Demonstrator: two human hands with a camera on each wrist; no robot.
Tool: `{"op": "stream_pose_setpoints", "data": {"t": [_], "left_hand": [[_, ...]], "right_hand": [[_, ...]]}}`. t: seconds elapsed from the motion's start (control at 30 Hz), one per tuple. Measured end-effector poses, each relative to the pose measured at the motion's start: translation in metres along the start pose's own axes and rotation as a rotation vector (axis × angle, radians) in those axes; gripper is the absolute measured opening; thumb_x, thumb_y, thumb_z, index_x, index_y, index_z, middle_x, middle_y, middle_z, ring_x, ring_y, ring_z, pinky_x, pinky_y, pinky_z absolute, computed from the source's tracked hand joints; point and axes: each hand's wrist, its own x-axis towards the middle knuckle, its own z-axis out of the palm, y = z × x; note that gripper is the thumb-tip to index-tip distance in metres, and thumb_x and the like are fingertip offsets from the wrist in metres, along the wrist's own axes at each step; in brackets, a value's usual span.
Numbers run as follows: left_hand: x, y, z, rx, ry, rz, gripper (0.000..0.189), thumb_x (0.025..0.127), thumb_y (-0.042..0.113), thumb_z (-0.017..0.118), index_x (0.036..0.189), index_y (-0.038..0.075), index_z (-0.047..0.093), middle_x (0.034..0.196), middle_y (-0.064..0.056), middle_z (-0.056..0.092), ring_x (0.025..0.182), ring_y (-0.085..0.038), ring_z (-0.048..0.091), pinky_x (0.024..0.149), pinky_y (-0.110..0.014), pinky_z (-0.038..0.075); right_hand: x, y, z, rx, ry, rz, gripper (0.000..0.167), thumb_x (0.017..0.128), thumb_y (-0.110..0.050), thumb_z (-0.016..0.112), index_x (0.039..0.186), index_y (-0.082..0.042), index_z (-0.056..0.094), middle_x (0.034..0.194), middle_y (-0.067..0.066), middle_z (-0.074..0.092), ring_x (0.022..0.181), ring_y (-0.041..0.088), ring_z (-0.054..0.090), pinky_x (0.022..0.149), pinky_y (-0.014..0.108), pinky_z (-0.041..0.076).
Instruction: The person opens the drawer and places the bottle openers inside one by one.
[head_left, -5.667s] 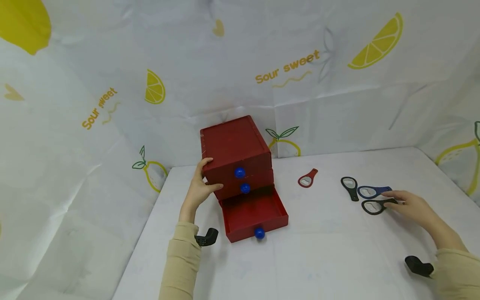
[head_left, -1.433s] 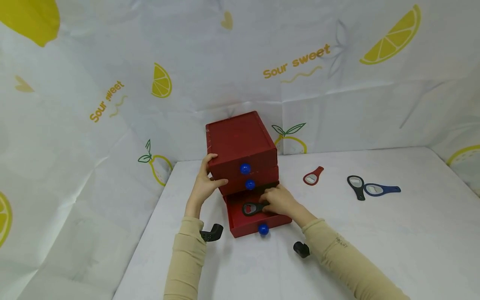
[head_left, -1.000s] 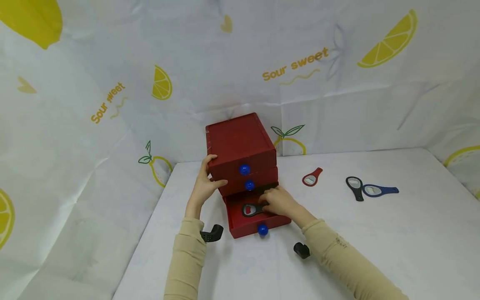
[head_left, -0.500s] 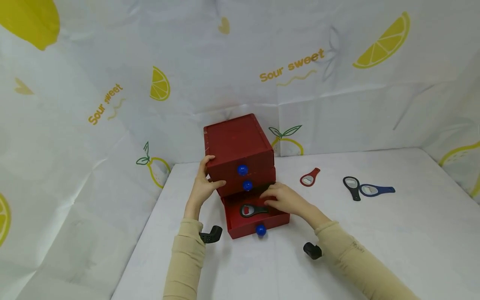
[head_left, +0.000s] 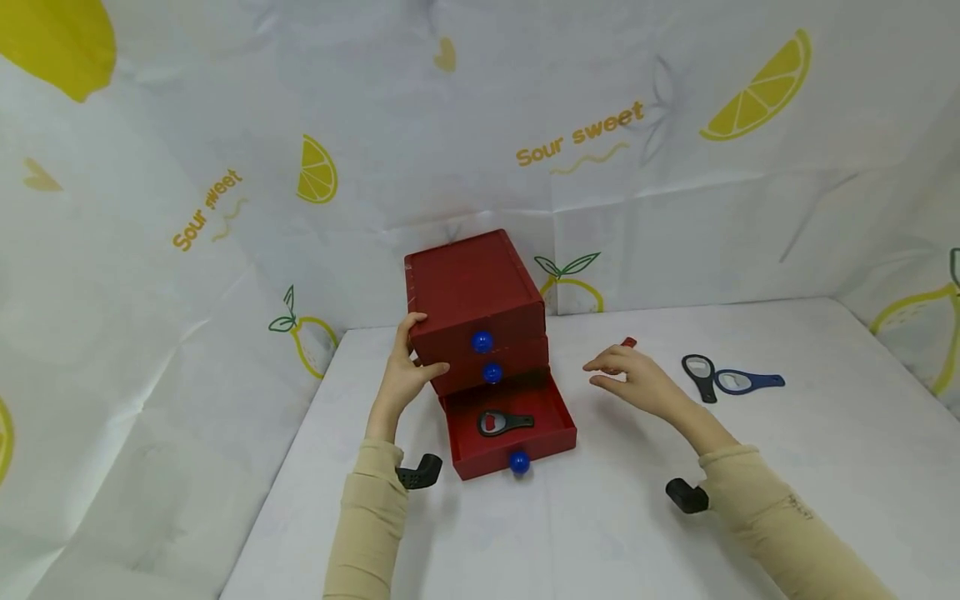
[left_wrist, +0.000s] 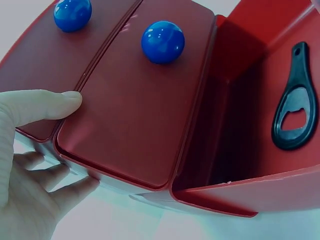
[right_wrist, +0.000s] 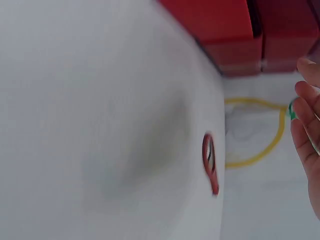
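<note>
A red drawer cabinet (head_left: 476,283) with blue knobs stands on the table, its bottom drawer (head_left: 551,408) pulled out. In that drawer lies a black bottle opener (head_left: 505,422), also seen in the left wrist view. My left hand (head_left: 401,375) grips the cabinet's left front corner, thumb against the front and fingers along the side. My right hand (head_left: 637,379) hangs over the table right of the cabinet, holding nothing, fingers loosely bent. Behind it, the red bottle opener (right_wrist: 210,160) is mostly hidden in the head view, but it shows in the right wrist view.
Farther right lie another black bottle opener (head_left: 700,377) and a blue bottle opener (head_left: 748,382), side by side. A white sheet (head_left: 420,142) printed with lemons hangs behind and beside the white table (head_left: 600,533).
My right hand has carried a black bottle opener from the right of the table into the drawer, let it go and moved back right. My left hand has stayed on the cabinet.
</note>
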Motion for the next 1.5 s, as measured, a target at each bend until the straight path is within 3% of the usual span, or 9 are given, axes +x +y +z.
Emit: {"op": "stream_pose_setpoints", "data": {"t": [0.27, 0.5, 0.7, 0.87, 1.03, 1.27, 1.5], "left_hand": [[0.001, -0.001, 0.000, 0.018, -0.001, 0.001, 0.078, 0.076, -0.001, 0.071, 0.133, 0.032, 0.030, 0.136, -0.015, 0.043, 0.124, -0.033, 0.042, 0.099, -0.057, 0.039], [0.001, -0.003, 0.000, 0.005, 0.002, -0.003, 0.078, 0.075, -0.002, 0.071, 0.133, 0.032, 0.030, 0.137, -0.015, 0.042, 0.124, -0.034, 0.042, 0.098, -0.057, 0.039], [0.000, -0.003, 0.000, -0.004, 0.003, -0.012, 0.079, 0.075, -0.003, 0.071, 0.133, 0.031, 0.030, 0.138, -0.015, 0.042, 0.125, -0.034, 0.042, 0.098, -0.057, 0.039], [0.000, -0.003, 0.001, 0.000, 0.002, -0.008, 0.079, 0.075, -0.002, 0.071, 0.132, 0.034, 0.030, 0.137, -0.014, 0.042, 0.124, -0.033, 0.042, 0.097, -0.057, 0.040], [0.001, -0.003, 0.001, 0.000, 0.000, -0.004, 0.078, 0.076, -0.002, 0.071, 0.132, 0.033, 0.030, 0.137, -0.015, 0.042, 0.124, -0.034, 0.042, 0.098, -0.057, 0.039], [0.001, -0.003, 0.000, -0.004, 0.001, -0.015, 0.078, 0.076, -0.001, 0.071, 0.133, 0.034, 0.030, 0.138, -0.013, 0.040, 0.125, -0.033, 0.041, 0.099, -0.057, 0.038], [0.002, -0.002, 0.000, -0.047, -0.018, -0.027, 0.078, 0.076, -0.005, 0.070, 0.135, 0.026, 0.029, 0.139, -0.018, 0.038, 0.127, -0.036, 0.038, 0.102, -0.058, 0.034]], "right_hand": [[-0.032, 0.048, -0.032, -0.129, 0.057, 0.130, 0.023, 0.084, -0.010, 0.067, 0.106, -0.005, 0.067, 0.098, 0.013, 0.063, 0.086, 0.027, 0.058, 0.071, 0.036, 0.048], [-0.057, 0.072, -0.053, -0.189, -0.021, 0.343, 0.033, 0.088, -0.018, 0.062, 0.115, 0.002, 0.061, 0.100, 0.022, 0.059, 0.088, 0.031, 0.056, 0.071, 0.042, 0.047], [-0.071, 0.085, -0.055, -0.229, -0.092, 0.468, 0.045, 0.088, -0.024, 0.061, 0.121, 0.006, 0.055, 0.087, 0.015, 0.052, 0.072, 0.020, 0.046, 0.059, 0.029, 0.036], [-0.079, 0.091, -0.052, -0.219, -0.098, 0.497, 0.047, 0.088, -0.025, 0.062, 0.120, 0.008, 0.054, 0.080, 0.011, 0.047, 0.070, 0.018, 0.042, 0.057, 0.027, 0.031], [-0.083, 0.094, -0.051, -0.222, -0.085, 0.511, 0.046, 0.086, -0.021, 0.062, 0.119, 0.010, 0.053, 0.081, 0.017, 0.055, 0.070, 0.023, 0.049, 0.058, 0.031, 0.038], [-0.082, 0.092, -0.052, -0.210, -0.062, 0.587, 0.045, 0.083, -0.019, 0.061, 0.114, 0.013, 0.054, 0.087, 0.026, 0.063, 0.073, 0.032, 0.059, 0.060, 0.039, 0.044], [-0.085, 0.090, -0.053, -0.181, -0.021, 0.602, 0.042, 0.082, -0.019, 0.062, 0.112, 0.010, 0.058, 0.097, 0.031, 0.063, 0.085, 0.043, 0.059, 0.066, 0.046, 0.043]]}}
